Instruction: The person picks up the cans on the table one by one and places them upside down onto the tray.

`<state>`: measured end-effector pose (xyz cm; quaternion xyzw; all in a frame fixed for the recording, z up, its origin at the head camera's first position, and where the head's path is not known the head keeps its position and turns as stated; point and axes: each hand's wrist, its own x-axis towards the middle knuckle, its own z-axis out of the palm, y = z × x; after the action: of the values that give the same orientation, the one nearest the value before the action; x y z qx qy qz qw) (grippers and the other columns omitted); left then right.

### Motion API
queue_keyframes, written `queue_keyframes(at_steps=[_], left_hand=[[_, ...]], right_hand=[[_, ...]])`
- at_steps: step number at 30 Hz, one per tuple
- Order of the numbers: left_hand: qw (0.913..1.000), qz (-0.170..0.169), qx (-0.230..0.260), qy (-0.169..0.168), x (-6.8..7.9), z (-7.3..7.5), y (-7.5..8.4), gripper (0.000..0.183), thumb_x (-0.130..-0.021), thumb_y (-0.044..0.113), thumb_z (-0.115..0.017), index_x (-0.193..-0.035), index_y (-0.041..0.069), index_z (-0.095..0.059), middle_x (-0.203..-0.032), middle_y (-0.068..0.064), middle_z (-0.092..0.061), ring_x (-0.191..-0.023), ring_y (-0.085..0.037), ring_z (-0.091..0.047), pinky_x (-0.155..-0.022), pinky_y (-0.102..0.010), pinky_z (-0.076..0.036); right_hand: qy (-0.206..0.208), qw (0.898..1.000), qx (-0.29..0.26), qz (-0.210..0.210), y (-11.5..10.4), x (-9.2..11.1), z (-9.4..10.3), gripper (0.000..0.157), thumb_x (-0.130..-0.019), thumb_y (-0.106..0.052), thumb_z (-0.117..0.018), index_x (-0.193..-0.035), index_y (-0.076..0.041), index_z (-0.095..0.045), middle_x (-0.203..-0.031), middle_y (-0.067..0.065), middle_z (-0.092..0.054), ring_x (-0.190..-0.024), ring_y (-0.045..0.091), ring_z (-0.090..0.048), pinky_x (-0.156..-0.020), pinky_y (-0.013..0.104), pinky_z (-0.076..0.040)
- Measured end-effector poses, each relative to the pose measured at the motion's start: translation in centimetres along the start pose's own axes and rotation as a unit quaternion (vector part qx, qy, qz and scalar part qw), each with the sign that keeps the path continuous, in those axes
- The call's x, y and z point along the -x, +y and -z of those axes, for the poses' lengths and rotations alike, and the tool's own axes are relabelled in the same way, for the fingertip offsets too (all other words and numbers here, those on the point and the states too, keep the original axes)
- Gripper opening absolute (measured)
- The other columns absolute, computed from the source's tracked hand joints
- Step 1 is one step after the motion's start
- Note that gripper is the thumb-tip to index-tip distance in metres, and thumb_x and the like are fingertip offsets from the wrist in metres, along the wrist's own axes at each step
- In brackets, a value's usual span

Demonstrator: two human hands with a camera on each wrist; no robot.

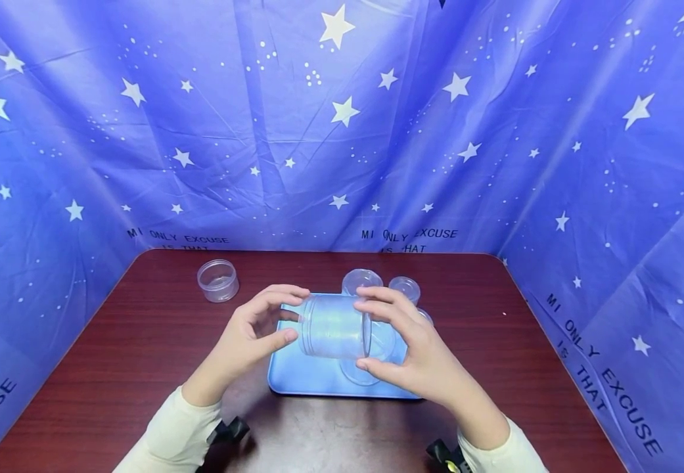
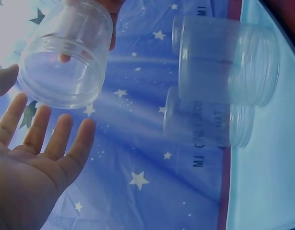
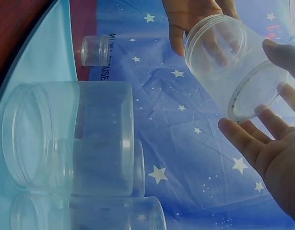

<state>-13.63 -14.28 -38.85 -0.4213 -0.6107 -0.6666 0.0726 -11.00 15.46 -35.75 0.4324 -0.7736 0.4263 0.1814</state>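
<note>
A clear plastic jar [image 1: 334, 326] is held on its side above the blue tray, its threaded mouth toward the left. My right hand [image 1: 407, 341] grips it around the base end, thumb below and fingers above in the head view. Beside the mouth, my left hand [image 1: 255, 328] has its fingers spread; in the left wrist view these fingers [image 2: 65, 139] are extended, with the fingertips close to the rim of the jar [image 2: 65, 72]. Beneath the held jar, a large clear jar [image 3: 99, 139] stands mouth down on the tray, partly hidden in the head view.
The blue tray [image 1: 306, 380] lies on a dark red wooden table [image 1: 129, 355]. More clear jars, one taller [image 1: 361, 281] and one smaller [image 1: 405, 288], stand at the tray's back right. A small, short clear jar [image 1: 217, 281] sits apart at back left. Star-printed blue cloth [image 1: 294, 131] surrounds the table.
</note>
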Motion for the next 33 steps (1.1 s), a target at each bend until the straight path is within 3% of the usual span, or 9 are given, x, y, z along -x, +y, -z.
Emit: queue_keyframes(at_steps=[7, 20, 33], left_hand=[[0.9999, -0.007, -0.014, 0.007, 0.0, 0.7, 0.0, 0.042, -0.086, -0.022, -0.064, -0.126, -0.008, -0.059, -0.133, -0.021, -0.058, -0.127, -0.027, -0.059, -0.095, -0.041, -0.057], [0.9952, 0.040, -0.085, 0.028, 0.1, 1.3, 0.9, 0.041, -0.087, -0.017, -0.068, -0.125, -0.001, -0.064, -0.126, -0.017, -0.062, -0.117, -0.025, -0.063, -0.093, -0.042, -0.058], [0.9953, 0.049, -0.082, 0.009, 0.0, 1.2, 1.3, 0.036, -0.088, -0.016, -0.068, -0.120, 0.000, -0.065, -0.121, -0.015, -0.064, -0.112, -0.021, -0.063, -0.091, -0.037, -0.058]], right_hand=[[0.005, 1.000, -0.003, -0.018, 0.0, -0.7, 0.7, 0.078, -0.074, -0.008, -0.090, -0.144, -0.014, -0.055, -0.150, 0.012, -0.050, -0.137, 0.023, -0.050, -0.099, 0.039, -0.056], [-0.003, 0.997, 0.010, -0.074, 1.9, -1.9, 2.1, 0.077, -0.076, -0.006, -0.090, -0.144, -0.015, -0.055, -0.150, 0.004, -0.049, -0.136, 0.019, -0.050, -0.101, 0.037, -0.054], [-0.023, 0.995, 0.034, -0.092, 2.7, -4.5, 3.6, 0.076, -0.078, -0.009, -0.090, -0.145, -0.017, -0.055, -0.150, 0.003, -0.049, -0.135, 0.019, -0.050, -0.098, 0.037, -0.056]])
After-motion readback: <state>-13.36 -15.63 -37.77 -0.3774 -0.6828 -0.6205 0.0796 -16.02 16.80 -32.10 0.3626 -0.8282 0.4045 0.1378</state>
